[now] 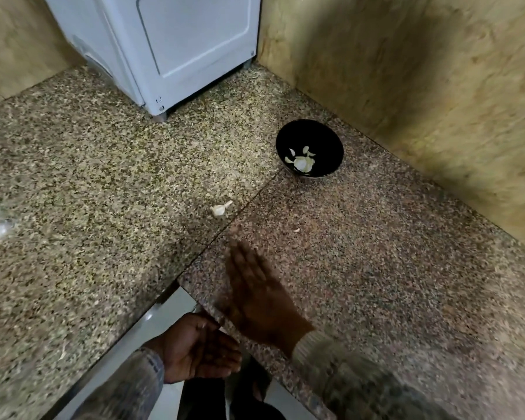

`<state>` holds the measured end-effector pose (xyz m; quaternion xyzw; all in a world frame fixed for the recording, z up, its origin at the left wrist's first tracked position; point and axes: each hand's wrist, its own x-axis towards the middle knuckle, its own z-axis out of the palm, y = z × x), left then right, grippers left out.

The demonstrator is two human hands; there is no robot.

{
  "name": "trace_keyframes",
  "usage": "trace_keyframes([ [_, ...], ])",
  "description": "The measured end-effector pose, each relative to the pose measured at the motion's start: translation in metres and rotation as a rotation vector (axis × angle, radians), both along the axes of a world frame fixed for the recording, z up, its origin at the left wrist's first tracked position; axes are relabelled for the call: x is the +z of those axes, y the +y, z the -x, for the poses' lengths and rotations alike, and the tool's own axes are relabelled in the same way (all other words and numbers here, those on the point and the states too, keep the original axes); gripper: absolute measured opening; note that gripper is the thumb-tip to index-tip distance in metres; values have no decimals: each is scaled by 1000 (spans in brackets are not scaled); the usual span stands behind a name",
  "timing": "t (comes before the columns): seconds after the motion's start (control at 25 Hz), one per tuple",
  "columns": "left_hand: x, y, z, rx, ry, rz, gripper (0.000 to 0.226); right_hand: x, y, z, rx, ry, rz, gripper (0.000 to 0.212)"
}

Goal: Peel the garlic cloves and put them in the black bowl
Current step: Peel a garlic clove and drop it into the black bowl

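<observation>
garlic clove stem pts twd black bowl

The speckled brown-and-beige granite countertop appears polished and faintly glossy, the round black bowl smooth and shiny like glazed ceramic, the white box-shaped appliance smooth with a satin sheen, and the tan mottled wall matt.

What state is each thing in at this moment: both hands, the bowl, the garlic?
left hand: open, palm up, cupped at the edge of the counter, nothing visible in it.
right hand: open, fingers straight, blurred over the counter.
black bowl: upright, holding pale garlic pieces.
loose garlic piece: lying on the counter, apart from bowl and hands.
</observation>
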<state>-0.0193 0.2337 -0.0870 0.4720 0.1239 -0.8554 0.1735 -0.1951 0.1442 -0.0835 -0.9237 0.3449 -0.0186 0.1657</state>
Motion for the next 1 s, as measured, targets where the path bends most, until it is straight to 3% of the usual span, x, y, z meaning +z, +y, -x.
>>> trace_keyframes([
  [0.16, -2, 2, 14, 43, 0, 28, 58, 9, -63, 1, -154, -188, -23, 78],
  [0.36, -15, 5, 21, 85, -3, 39, 57, 1, -147, -16, -482, -24, -84, 85],
  [0.68, -32, 9, 19, 73, 60, 65, 61, -8, -149, -36, -800, -9, -49, 93],
  [0.8, -31, 7, 20, 53, 61, 76, 55, -6, -145, -33, -776, 15, -79, 95],
  [1.0, -28, 6, 19, -33, 103, 97, 58, -3, -65, -11, -375, 65, -54, 96],
])
